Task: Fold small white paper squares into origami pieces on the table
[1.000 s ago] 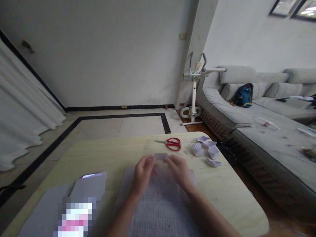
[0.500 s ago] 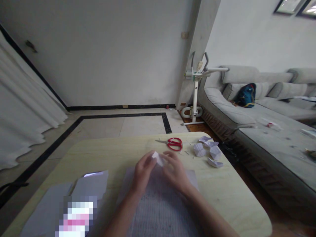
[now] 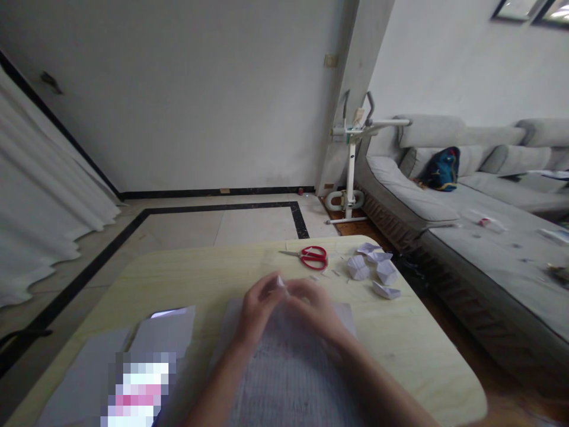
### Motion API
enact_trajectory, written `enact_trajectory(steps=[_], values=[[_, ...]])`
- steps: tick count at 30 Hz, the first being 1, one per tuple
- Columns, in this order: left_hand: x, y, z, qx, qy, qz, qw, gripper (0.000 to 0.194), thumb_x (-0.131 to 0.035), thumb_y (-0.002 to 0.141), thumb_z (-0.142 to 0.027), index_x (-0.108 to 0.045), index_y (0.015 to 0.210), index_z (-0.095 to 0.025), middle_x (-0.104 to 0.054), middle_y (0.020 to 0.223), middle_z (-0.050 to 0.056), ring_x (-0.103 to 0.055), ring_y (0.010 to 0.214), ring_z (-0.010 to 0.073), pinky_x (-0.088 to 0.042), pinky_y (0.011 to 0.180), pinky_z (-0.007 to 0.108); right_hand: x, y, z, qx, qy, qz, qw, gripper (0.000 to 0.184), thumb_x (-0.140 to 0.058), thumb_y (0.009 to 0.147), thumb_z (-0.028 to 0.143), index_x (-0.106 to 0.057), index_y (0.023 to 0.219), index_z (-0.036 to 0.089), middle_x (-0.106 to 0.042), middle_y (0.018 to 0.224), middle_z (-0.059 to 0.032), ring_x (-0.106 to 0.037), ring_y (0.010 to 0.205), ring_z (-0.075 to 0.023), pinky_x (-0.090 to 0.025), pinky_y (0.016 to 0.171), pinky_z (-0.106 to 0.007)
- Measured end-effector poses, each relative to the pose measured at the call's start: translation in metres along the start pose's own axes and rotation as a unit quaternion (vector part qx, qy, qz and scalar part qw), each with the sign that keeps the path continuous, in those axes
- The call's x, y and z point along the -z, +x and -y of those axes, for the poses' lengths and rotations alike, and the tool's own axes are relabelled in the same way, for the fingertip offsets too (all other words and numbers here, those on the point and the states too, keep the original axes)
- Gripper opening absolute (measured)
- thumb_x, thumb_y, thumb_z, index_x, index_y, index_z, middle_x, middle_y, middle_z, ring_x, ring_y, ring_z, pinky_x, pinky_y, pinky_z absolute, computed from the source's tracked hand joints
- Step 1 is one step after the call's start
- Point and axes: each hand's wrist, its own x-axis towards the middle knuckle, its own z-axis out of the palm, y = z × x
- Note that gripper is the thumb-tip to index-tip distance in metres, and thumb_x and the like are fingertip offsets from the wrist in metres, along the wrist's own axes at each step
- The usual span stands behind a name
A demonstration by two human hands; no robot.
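Between my two hands is a small piece of folded white paper (image 3: 280, 283), mostly covered by fingers. My left hand (image 3: 261, 301) pinches it from the left side. From the right, my right hand (image 3: 313, 305) closes on its lower edge, its fingers smeared by motion. Both hands hover over a lined sheet with writing (image 3: 284, 379) that lies on the table. Just beyond them rest red-handled scissors (image 3: 313, 257), blades pointing left. Several folded paper pieces (image 3: 358, 267) sit to the right of the scissors, near small paper scraps (image 3: 336, 273).
The pale wooden table (image 3: 178, 276) has rounded corners. White sheets (image 3: 166, 332) and a blurred-out phone-like screen (image 3: 137, 391) lie at its left. A grey sofa (image 3: 480, 255) stands to the right, a white exercise machine (image 3: 351, 172) behind.
My right hand has turned and drawn its fingers in closer around the folded paper, so less of the paper shows. The left hand stays nearly in place.
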Motion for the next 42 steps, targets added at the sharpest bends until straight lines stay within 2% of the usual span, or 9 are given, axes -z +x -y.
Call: enact_trajectory(steps=[10,15,20,23,31,36,40,42], values=[[0.001,-0.003,-0.002,-0.020,0.025,0.043,0.999,0.048,-0.072,0.074,-0.039,-0.069,0.115,-0.013,-0.075,0.108,0.009,-0.067,0.104,0.0277,-0.053,0.090,0.036,0.007,0.004,0.007,-0.021,0.040,-0.004,0.999,0.026,-0.061,0.087,0.041,-0.070,0.093,0.018,-0.072,0.087,-0.0054,-0.065,0.080,-0.0192,-0.052,0.072,-0.031],[0.003,-0.003,0.000,-0.039,0.034,0.038,0.998,0.041,-0.065,0.081,-0.037,-0.070,0.114,-0.013,-0.071,0.118,0.010,-0.062,0.115,0.0277,-0.047,0.099,0.037,0.009,0.005,0.005,-0.027,0.034,-0.005,0.999,0.030,-0.058,0.089,0.045,-0.069,0.087,0.017,-0.070,0.080,-0.0048,-0.064,0.074,-0.0189,-0.052,0.068,-0.031],[0.002,-0.003,0.007,-0.070,0.077,0.036,0.994,0.042,-0.061,0.083,-0.035,-0.066,0.119,-0.013,-0.071,0.117,0.011,-0.063,0.113,0.0273,-0.051,0.094,0.036,0.008,0.004,0.007,-0.015,0.012,-0.006,1.000,0.026,-0.060,0.087,0.043,-0.068,0.091,0.018,-0.071,0.087,-0.0055,-0.065,0.081,-0.0199,-0.053,0.074,-0.032],[0.000,-0.004,0.009,-0.079,0.086,0.043,0.992,0.046,-0.060,0.084,-0.036,-0.062,0.124,-0.013,-0.070,0.118,0.012,-0.064,0.111,0.0268,-0.052,0.093,0.036,0.007,0.004,0.006,-0.018,0.004,-0.015,1.000,0.023,-0.064,0.084,0.039,-0.068,0.090,0.018,-0.072,0.085,-0.0050,-0.066,0.079,-0.0194,-0.053,0.072,-0.031],[-0.002,-0.005,0.006,-0.088,0.091,0.063,0.990,0.036,-0.058,0.087,-0.036,-0.068,0.114,-0.014,-0.069,0.119,0.011,-0.062,0.115,0.0255,-0.049,0.096,0.034,0.001,0.002,-0.001,0.008,-0.026,-0.047,0.999,0.017,-0.058,0.086,0.029,-0.068,0.091,0.016,-0.072,0.086,-0.0059,-0.066,0.079,-0.0186,-0.053,0.071,-0.030],[-0.003,-0.005,0.012,-0.077,0.109,0.049,0.990,0.042,-0.065,0.082,-0.040,-0.068,0.114,-0.013,-0.072,0.110,0.011,-0.067,0.101,0.0250,-0.053,0.087,0.032,-0.001,-0.002,0.001,0.031,-0.087,-0.057,0.994,0.015,-0.055,0.085,0.023,-0.068,0.090,0.016,-0.072,0.081,-0.0052,-0.065,0.073,-0.0173,-0.051,0.067,-0.027],[-0.003,-0.004,0.012,-0.082,0.109,0.033,0.990,0.034,-0.055,0.088,-0.035,-0.070,0.109,-0.014,-0.073,0.111,0.009,-0.065,0.107,0.0242,-0.050,0.093,0.032,0.001,-0.002,0.000,0.028,-0.121,-0.098,0.987,0.018,-0.048,0.085,0.019,-0.066,0.083,0.016,-0.070,0.075,-0.0049,-0.063,0.067,-0.0167,-0.048,0.062,-0.026],[-0.003,-0.004,0.011,-0.087,0.112,0.029,0.990,0.032,-0.053,0.088,-0.033,-0.071,0.106,-0.013,-0.074,0.107,0.009,-0.066,0.103,0.0245,-0.050,0.091,0.032,0.002,0.000,-0.002,0.021,-0.135,-0.119,0.983,0.018,-0.047,0.083,0.019,-0.065,0.081,0.015,-0.068,0.072,-0.0047,-0.061,0.064,-0.0164,-0.047,0.060,-0.025]])
